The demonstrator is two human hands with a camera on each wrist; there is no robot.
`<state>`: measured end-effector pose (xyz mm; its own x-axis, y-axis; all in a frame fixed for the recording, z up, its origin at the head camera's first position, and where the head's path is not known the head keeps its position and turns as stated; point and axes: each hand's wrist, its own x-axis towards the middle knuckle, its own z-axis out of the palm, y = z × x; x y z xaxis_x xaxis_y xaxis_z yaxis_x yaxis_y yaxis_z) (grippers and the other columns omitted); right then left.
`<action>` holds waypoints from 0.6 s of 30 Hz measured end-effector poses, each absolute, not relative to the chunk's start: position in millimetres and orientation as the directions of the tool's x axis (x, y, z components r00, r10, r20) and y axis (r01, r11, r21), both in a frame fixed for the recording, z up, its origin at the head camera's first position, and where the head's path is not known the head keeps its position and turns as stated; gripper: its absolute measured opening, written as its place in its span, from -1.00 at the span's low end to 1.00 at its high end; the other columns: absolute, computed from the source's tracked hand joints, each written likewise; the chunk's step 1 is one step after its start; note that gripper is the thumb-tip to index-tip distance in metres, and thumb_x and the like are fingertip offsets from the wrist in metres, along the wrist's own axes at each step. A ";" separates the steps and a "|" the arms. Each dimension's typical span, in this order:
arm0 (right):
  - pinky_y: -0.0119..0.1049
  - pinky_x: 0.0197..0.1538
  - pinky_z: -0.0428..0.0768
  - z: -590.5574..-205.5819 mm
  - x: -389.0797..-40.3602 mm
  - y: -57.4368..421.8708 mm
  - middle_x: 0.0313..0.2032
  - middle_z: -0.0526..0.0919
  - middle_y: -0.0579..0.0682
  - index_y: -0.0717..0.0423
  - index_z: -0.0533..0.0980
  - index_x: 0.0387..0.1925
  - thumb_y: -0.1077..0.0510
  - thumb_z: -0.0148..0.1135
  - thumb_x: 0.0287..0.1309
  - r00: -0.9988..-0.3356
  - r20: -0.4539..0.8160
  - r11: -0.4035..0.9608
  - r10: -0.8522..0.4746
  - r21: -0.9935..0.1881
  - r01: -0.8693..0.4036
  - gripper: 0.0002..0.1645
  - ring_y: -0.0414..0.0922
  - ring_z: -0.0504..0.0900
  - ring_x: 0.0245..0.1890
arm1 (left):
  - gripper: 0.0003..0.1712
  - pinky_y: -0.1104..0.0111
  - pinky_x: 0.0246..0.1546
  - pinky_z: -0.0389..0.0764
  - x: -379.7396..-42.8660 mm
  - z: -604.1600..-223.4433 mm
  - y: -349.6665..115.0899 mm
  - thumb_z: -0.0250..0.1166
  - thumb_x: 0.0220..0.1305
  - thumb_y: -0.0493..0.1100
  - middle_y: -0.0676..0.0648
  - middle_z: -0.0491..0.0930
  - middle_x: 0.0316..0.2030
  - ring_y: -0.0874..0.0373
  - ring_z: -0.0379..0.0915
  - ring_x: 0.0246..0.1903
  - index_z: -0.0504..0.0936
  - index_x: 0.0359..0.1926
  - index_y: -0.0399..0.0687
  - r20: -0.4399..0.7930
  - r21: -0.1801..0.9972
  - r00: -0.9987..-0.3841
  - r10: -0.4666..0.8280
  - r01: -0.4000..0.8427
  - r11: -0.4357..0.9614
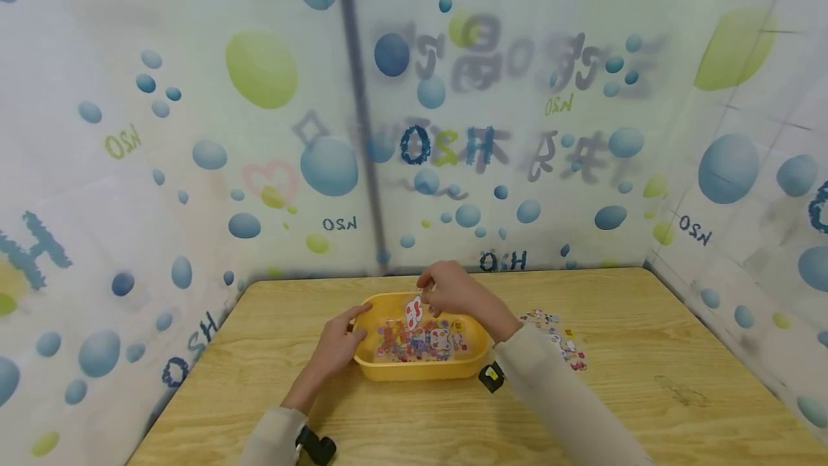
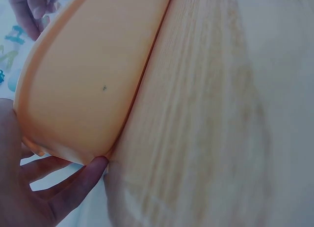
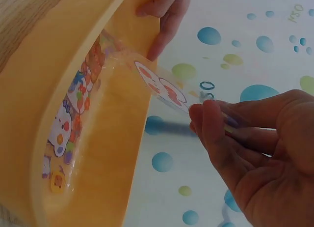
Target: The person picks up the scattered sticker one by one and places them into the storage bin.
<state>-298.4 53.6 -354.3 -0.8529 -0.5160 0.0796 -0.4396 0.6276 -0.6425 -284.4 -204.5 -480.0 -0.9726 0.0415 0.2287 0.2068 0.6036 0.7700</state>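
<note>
A yellow plastic basin [image 1: 420, 371] stands on the table, with colourful cartoon stickers [image 1: 417, 342] lying on its bottom. At the basin's left end my left hand [image 1: 338, 342] grips the wall, thumb and fingers spread around the rim. In the left wrist view, that hand's fingers [image 2: 81, 185] touch the outside of the wall. Above the far side of the basin, my right hand [image 1: 449, 290] pinches a clear sticker [image 3: 159, 83] with a white and red cartoon print between thumb and fingers. The sticker hangs tilted, its lower end over the inside of the basin.
More cartoon sticker sheets [image 1: 566, 349] lie on the wooden table [image 1: 647, 380] right of the basin, partly behind the right forearm. A patterned curtain [image 1: 517, 185] with blue and green dots surrounds the table at the back and sides.
</note>
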 end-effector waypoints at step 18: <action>-0.31 -0.42 0.69 -358.8 -311.2 51.1 -0.09 0.78 0.28 0.38 0.67 0.07 0.30 0.22 0.33 -0.851 -0.006 0.688 -0.525 -0.593 -0.419 -0.66 -0.18 0.65 -0.63 | -0.41 0.38 -0.36 0.55 -282.2 -479.2 -204.8 0.15 0.27 -0.35 -0.31 0.55 0.31 -0.04 0.63 -0.12 0.59 0.34 -0.13 0.245 0.769 -0.968 0.052 0.226 0.599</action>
